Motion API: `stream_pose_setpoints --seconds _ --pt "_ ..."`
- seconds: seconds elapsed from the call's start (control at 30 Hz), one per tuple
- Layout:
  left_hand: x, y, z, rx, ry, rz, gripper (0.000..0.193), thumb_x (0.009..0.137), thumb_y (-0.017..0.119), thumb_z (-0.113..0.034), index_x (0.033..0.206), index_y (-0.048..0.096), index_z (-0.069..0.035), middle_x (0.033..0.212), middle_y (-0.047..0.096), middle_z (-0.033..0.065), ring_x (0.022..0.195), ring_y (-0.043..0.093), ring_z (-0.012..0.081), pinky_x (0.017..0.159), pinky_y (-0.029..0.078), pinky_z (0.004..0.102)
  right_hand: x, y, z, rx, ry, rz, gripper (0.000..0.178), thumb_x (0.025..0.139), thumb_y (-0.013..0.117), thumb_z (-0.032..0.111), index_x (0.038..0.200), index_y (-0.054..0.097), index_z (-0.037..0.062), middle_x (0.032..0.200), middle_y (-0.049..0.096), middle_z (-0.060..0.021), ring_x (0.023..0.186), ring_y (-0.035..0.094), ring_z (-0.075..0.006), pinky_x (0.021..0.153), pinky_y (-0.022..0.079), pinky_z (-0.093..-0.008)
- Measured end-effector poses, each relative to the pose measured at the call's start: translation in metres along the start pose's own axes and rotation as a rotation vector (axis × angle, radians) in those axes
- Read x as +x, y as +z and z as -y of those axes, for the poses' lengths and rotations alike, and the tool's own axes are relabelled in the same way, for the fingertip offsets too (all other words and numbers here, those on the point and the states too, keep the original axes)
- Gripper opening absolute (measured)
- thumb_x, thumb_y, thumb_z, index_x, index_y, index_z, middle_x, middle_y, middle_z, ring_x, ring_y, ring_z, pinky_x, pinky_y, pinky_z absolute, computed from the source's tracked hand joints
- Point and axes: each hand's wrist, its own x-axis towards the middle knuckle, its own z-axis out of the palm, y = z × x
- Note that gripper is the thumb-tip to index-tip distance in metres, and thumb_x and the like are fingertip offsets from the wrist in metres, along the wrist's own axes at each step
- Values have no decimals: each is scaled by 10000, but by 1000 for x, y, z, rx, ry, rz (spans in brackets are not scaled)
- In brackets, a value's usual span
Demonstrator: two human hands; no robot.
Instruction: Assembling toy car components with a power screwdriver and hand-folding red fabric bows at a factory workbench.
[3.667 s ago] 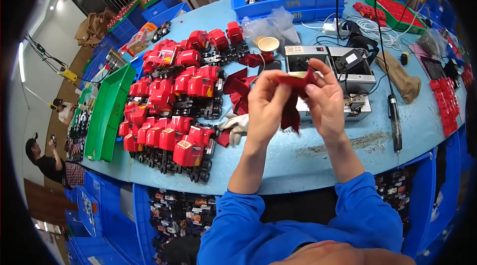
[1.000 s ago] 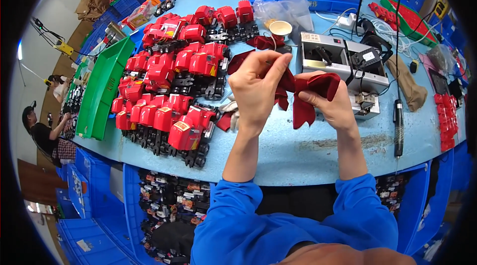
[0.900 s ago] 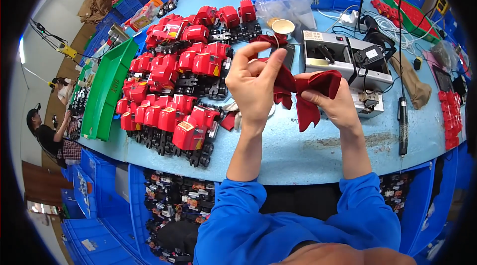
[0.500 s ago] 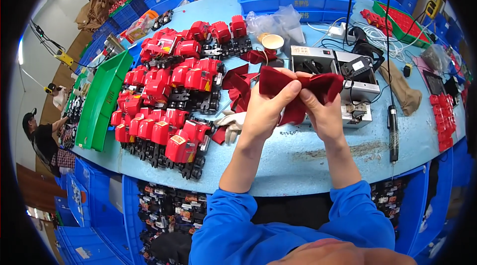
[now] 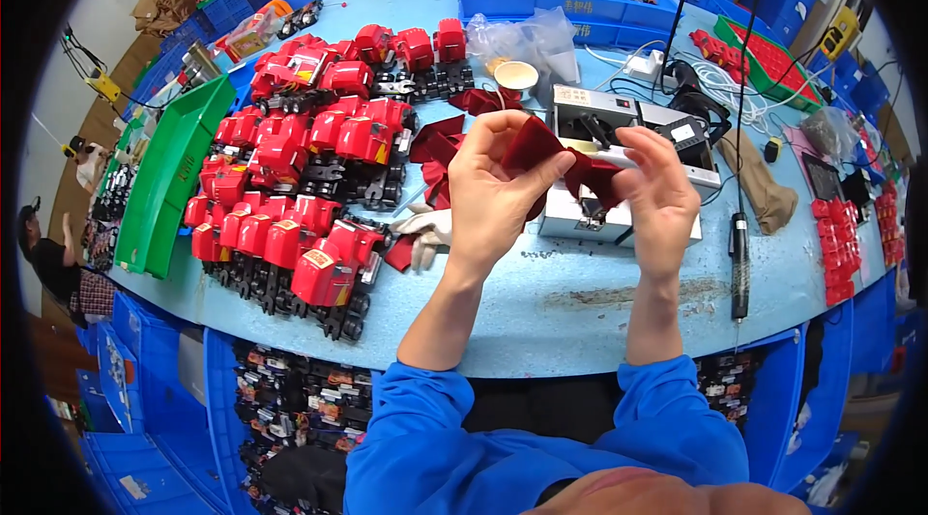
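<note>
My left hand [image 5: 488, 191] is closed on a dark red fabric bow [image 5: 530, 146], pinching it near its middle with the thumb in front. Beside the bow's right end, my right hand [image 5: 663, 194] has its fingers apart and partly curled. Its thumb is blurred near the cloth, and whether it touches is hard to tell. More dark red cloth pieces [image 5: 437, 150] lie on the table behind my left wrist, next to a white glove [image 5: 425, 233]. Beyond my hands stands a grey metal machine [image 5: 578, 217], partly hidden by them.
Rows of red toy trucks [image 5: 324, 269] crowd the left of the table [image 5: 493, 322], by a green tray [image 5: 174, 182]. A small bowl [image 5: 515, 77] sits behind the cloth. An electric screwdriver [image 5: 739, 269] hangs right. Blue crates [image 5: 580, 8] stand far back; a person works far left.
My right hand has let go of the bow and moved right, its fingers spreading. The left hand keeps its hold, and the bow is now tilted. The whole view has shifted slightly.
</note>
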Motion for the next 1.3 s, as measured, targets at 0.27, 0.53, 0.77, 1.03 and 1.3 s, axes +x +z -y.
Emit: stream_pose_setpoints --seconds 0.27,0.53,0.77,1.03,1.3 --pt "-4 2 -1 11 99 -35 177 729 689 4 855 564 4 740 619 43 623 554 46 521 440 180 -6 6 14 68 354 89 169 751 676 33 890 588 -4 827 607 -27 729 576 -73 636 471 -199" --pt "-13 9 3 -117 176 15 220 743 653 51 940 563 13 762 624 42 685 584 81 592 475 207 -10 3 -5 530 592 152 256 900 494 239 894 594 3 834 604 -45 672 550 -62 605 444 -178" --pt "-10 7 -5 87 -91 62 131 754 682 -50 847 624 21 766 620 36 656 551 51 547 429 183 0 -3 -1 136 264 103 319 845 594 241 1037 537 -7 905 577 -47 858 543 -96 779 422 -223" --pt "-11 11 4 139 36 119 243 807 645 -196 888 540 8 773 559 31 659 522 78 598 446 208 -4 6 8 348 492 85 213 834 601 126 1000 579 -7 770 628 -62 561 589 -88 382 446 -201" --pt "-13 15 12 288 -64 263 172 829 617 -155 771 506 -37 638 510 -19 523 447 22 450 352 163 -3 5 -5 292 452 -76 236 855 588 225 953 591 10 712 599 -14 515 505 -33 412 377 -166"
